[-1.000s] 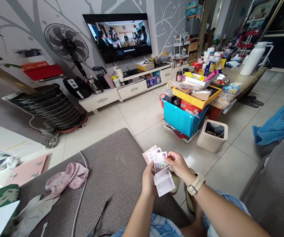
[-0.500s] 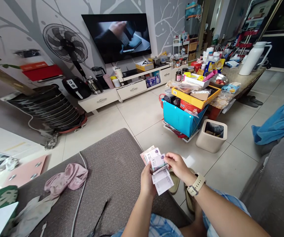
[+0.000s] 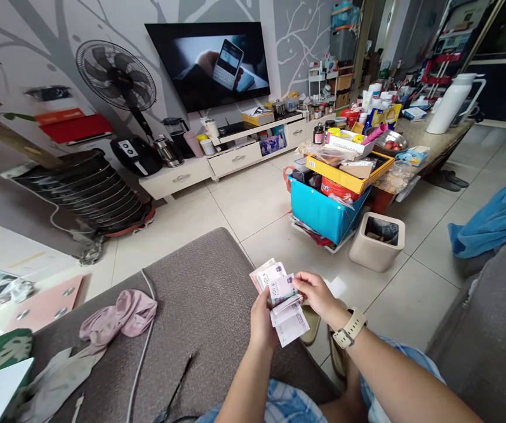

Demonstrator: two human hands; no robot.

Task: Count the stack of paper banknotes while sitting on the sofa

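Note:
A fanned stack of banknotes [image 3: 279, 296] sits between both of my hands, just past the edge of the grey sofa cushion [image 3: 200, 305]. My left hand [image 3: 262, 326] wraps around the stack from below, thumb on top. My right hand [image 3: 317, 294], with a pale watch [image 3: 350, 329] on its wrist, pinches the upper notes at their right edge. Some notes hang folded downward below the hands.
A pink cloth [image 3: 123, 314], a white cable [image 3: 145, 341] and a dark pen-like object [image 3: 178, 385] lie on the cushion. A beige bin [image 3: 376, 244] and a blue box [image 3: 326, 214] stacked with goods stand on the tile floor ahead. Fan [image 3: 116, 76] and TV [image 3: 213, 61] stand at the wall.
The hands and notes have shifted slightly left and up; the top note has been slid a little by the right fingers. The TV picture changed.

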